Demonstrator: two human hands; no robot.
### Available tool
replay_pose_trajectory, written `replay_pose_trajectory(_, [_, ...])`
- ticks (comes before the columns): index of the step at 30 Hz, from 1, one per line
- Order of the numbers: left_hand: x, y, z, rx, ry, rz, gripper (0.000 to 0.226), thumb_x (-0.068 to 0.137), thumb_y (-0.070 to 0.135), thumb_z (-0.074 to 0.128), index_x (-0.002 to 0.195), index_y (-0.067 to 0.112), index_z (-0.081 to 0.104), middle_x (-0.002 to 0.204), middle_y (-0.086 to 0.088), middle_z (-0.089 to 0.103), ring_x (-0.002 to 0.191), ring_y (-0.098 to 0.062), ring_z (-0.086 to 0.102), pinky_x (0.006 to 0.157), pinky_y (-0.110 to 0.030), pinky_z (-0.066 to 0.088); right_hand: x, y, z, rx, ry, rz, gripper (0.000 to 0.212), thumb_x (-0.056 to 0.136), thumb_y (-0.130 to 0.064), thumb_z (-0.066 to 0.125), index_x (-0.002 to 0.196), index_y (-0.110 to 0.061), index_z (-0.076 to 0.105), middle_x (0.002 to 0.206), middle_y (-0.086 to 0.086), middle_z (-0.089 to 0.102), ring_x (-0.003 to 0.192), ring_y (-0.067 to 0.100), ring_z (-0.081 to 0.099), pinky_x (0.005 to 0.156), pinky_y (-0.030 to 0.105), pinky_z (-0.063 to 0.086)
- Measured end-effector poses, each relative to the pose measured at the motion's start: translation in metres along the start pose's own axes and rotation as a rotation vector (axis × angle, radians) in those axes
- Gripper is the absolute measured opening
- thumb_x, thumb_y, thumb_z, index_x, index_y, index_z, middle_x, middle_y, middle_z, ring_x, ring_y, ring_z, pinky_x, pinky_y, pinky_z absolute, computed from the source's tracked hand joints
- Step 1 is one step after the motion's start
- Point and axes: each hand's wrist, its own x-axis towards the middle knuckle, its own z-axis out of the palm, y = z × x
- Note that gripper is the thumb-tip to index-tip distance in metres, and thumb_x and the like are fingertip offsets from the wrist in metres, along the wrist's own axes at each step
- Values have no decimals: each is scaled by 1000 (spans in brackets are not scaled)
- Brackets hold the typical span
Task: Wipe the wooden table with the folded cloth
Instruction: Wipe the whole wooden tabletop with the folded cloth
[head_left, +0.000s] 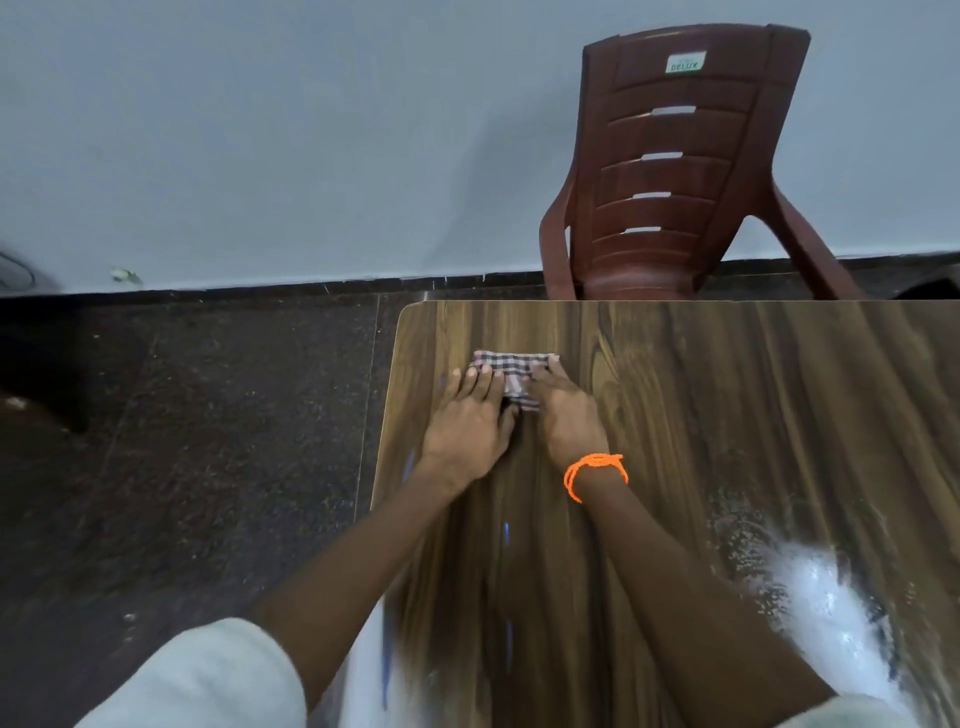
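Biggest thing we've got is the grey wall (260, 130) across the top, with dark speckled floor (182, 441) running down the 9 o'clock side. The wooden tabletop (753, 415) fills everything from the middle out to 3 and 5 o'clock, and there's a bright glare patch on it down at about 4 o'clock. A maroon plastic chair (670, 171) sits at 1 o'clock, just past the far edge of the tabletop, back turned to us, small white label near the top.

Our folded checked cloth (511, 364) lies flat near the far-left corner of the tabletop, roughly 12 o'clock from our arms. Our left hand (470, 421) lies on the cloth's left part, fingers straight and close together, pressing down. Our right hand (563, 410) lies on the right part, fingers flat too as far as we can tell; it's a bit blurry there. The two hands sit side by side, nearly touching. An orange thread band (595, 470) wraps the right wrist.
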Motion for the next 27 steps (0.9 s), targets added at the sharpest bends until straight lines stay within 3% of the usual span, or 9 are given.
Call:
replay_pose_trajectory(4, [-59,0,9,-60,18,-23,63,107,42,25,154,3,37,158,-19,40,151,-33,32,127,-48,15,-40,-17,11,20,-29,-89,43,90,5,48,128,-11,59,144,5,47,142,23,26,104,35,42])
replay_pose_trajectory(7, [-98,18,22,-92,67,-3,63,105,44,29,151,2,44,155,-18,45,149,-32,36,124,-51,26,-82,-16,6,24,17,-151,44,80,11,61,121,-5,64,136,10,55,136,30,36,99,38,48])
replay_pose_trajectory(12, [-98,58,32,-105,46,74,69,104,48,34,154,1,36,160,-19,36,153,-31,26,126,-48,19,-118,14,-13,8,51,-63,49,72,17,64,116,-3,67,132,11,58,133,29,42,100,40,47])
replay_pose_trajectory(18, [-47,55,19,13,9,77,71,105,50,29,158,3,26,164,-19,28,155,-31,19,127,-46,6,-77,17,-18,61,116,74,42,79,18,53,115,0,67,130,15,59,133,32,41,103,43,44])
replay_pose_trajectory(23, [-72,20,12,-14,23,4,73,103,52,20,156,4,34,161,-18,35,153,-31,28,128,-45,6,-72,-16,2,72,32,-8,39,85,9,51,121,-1,63,136,15,54,138,34,34,107,43,39])
replay_pose_trajectory(27, [-131,14,22,-64,49,-23,76,105,58,20,152,2,41,157,-18,42,151,-30,31,127,-47,15,-116,-40,17,74,13,-103,43,79,11,58,120,1,62,133,16,57,136,37,36,105,43,42])
